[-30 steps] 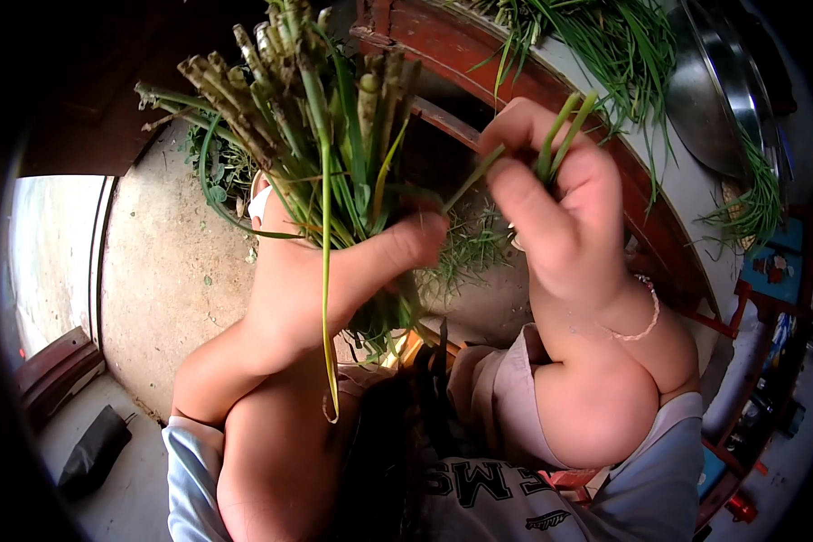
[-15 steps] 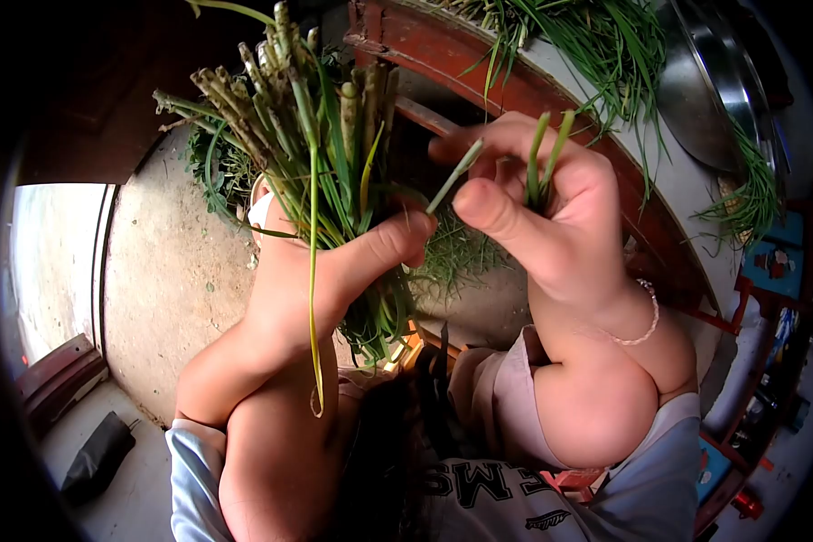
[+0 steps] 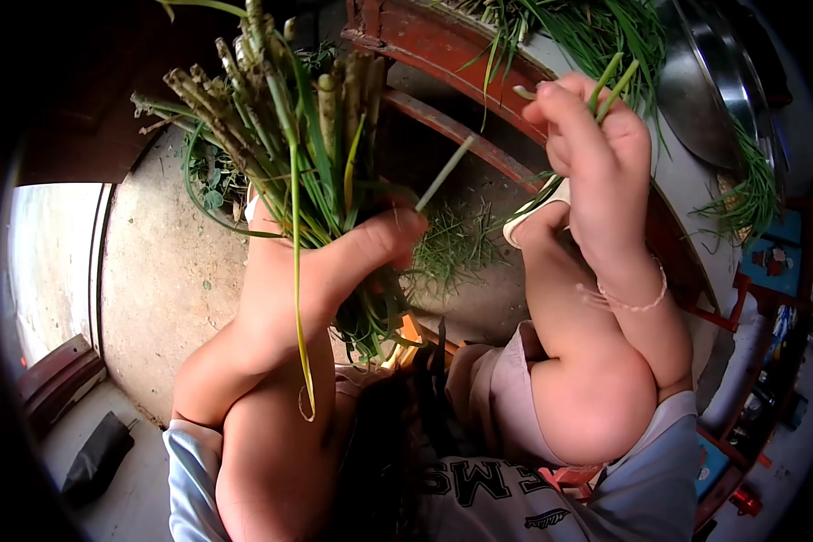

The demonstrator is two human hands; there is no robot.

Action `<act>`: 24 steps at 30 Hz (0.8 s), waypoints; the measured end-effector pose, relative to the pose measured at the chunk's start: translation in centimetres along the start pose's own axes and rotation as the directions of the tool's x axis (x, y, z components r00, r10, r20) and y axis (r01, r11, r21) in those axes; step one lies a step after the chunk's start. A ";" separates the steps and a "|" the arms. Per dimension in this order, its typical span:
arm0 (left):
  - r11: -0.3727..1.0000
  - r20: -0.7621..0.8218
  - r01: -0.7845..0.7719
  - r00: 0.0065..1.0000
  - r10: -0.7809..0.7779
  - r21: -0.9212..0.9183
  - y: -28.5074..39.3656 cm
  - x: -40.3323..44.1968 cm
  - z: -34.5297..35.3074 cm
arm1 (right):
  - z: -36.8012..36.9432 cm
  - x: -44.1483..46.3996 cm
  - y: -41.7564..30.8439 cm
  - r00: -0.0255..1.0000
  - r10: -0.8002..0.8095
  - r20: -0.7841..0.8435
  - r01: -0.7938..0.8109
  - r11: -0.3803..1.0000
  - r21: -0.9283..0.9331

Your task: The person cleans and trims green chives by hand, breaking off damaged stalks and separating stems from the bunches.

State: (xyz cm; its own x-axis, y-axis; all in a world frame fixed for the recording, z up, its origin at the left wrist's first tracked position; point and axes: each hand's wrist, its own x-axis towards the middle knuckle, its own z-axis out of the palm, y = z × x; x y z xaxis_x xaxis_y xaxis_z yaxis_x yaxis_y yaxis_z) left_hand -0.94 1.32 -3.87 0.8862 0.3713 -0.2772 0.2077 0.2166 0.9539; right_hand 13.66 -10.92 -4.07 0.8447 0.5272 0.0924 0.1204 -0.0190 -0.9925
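Note:
My left hand [image 3: 334, 271] is wrapped round a thick bunch of garlic chives [image 3: 289, 135], their pale, soil-stained root ends pointing up and the green leaves hanging below the fist. One pale stalk [image 3: 446, 172] sticks out sideways by the left thumb. A long yellowed leaf [image 3: 300, 298] droops over the wrist. Up and to the right, my right hand [image 3: 596, 135] is closed on a few chive stalks [image 3: 614, 86], whose cut ends show above the fingers. A small pale scrap [image 3: 524, 92] shows at its fingertips. The two hands are apart.
More chives [image 3: 596, 36] lie on the red-edged table [image 3: 461, 63], beside a metal basin [image 3: 705, 81]. Loose green trimmings [image 3: 456, 244] are scattered on the floor between my legs. Leafy scraps [image 3: 215, 172] lie behind the bunch. A dark pouch [image 3: 99, 456] rests at lower left.
My right hand has moved up and right, away from the bunch, carrying its stalks, and its fingers have closed in. The left hand and bunch have shifted slightly left.

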 end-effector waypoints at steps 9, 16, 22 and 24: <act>0.999 0.004 0.038 0.999 -0.038 -0.020 0.2 0.0 0.2 | 0.4 -1.5 -0.2 0.916 0.076 0.393 -0.103 0.994 0.047; 0.999 0.029 0.017 0.999 -0.018 0.038 -0.1 0.0 0.1 | 0.6 -1.8 -1.4 0.867 -0.113 0.486 0.085 0.993 0.078; 0.995 0.002 -0.050 0.999 0.050 -0.086 -0.4 0.2 -0.2 | 0.9 -2.1 -0.7 0.863 -0.131 0.487 0.108 0.991 0.076; 0.994 -0.013 -0.058 0.998 0.057 -0.092 -0.7 0.4 -0.1 | 1.4 -2.7 -0.3 0.864 -0.056 0.500 0.007 0.995 0.099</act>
State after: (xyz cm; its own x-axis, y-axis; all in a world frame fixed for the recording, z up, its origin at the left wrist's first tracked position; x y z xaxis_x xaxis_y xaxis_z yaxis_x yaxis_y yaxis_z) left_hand -0.78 1.41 -4.66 0.8911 0.3949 -0.2236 0.1168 0.2765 0.9539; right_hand 10.57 -11.17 -4.15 0.4621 0.8817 0.0955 0.0738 0.0691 -0.9949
